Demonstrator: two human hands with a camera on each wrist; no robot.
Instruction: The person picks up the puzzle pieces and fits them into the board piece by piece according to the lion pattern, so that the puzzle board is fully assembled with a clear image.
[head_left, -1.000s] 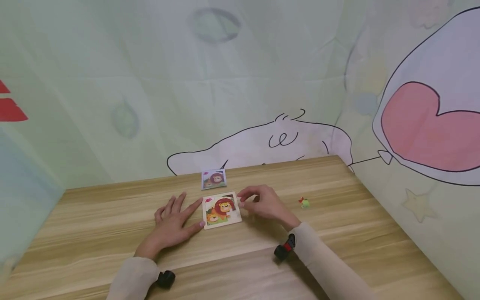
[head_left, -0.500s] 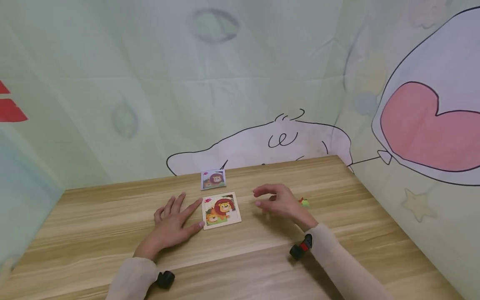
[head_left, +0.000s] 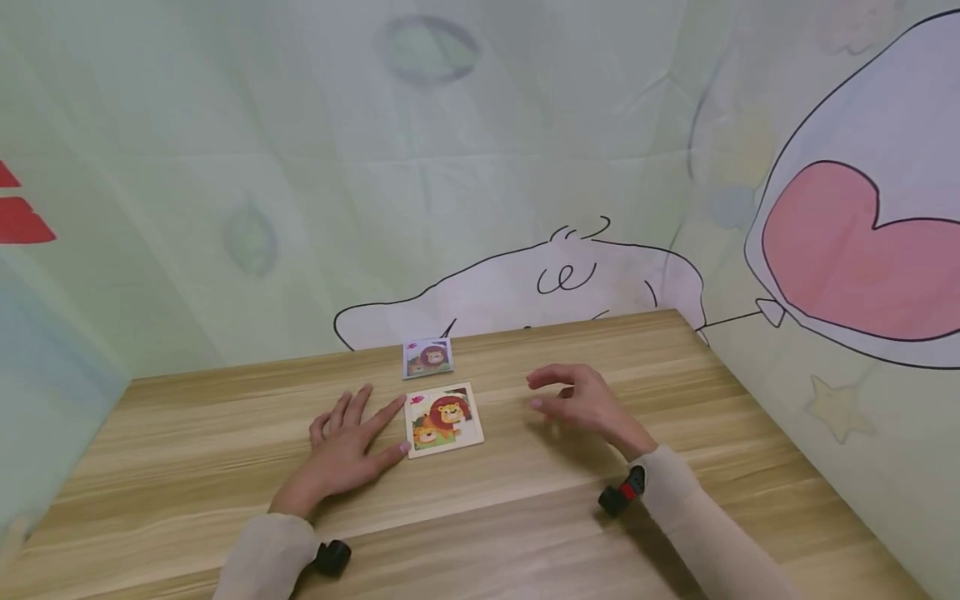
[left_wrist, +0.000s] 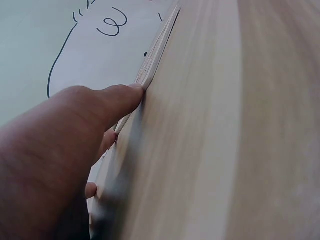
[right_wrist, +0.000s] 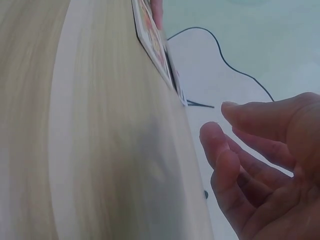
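Note:
A lion jigsaw puzzle board with a pale frame lies flat on the table; a bare pale patch shows at the picture's lower right. My left hand is spread on the tabletop, index fingertip and thumb at the board's left edge. In the left wrist view the thumb presses against that edge. My right hand hovers right of the board, thumb and index finger apart with nothing between them. Loosely bent fingers show in the right wrist view. The small green and red piece is hidden behind this hand.
A lion picture card lies just behind the board, near the back of the wooden table. A fabric backdrop with drawings rises along the table's back and right edges.
My right hand has moved away from the board's right edge, rightward, and now covers the small green and red piece. My left hand and the board have stayed put.

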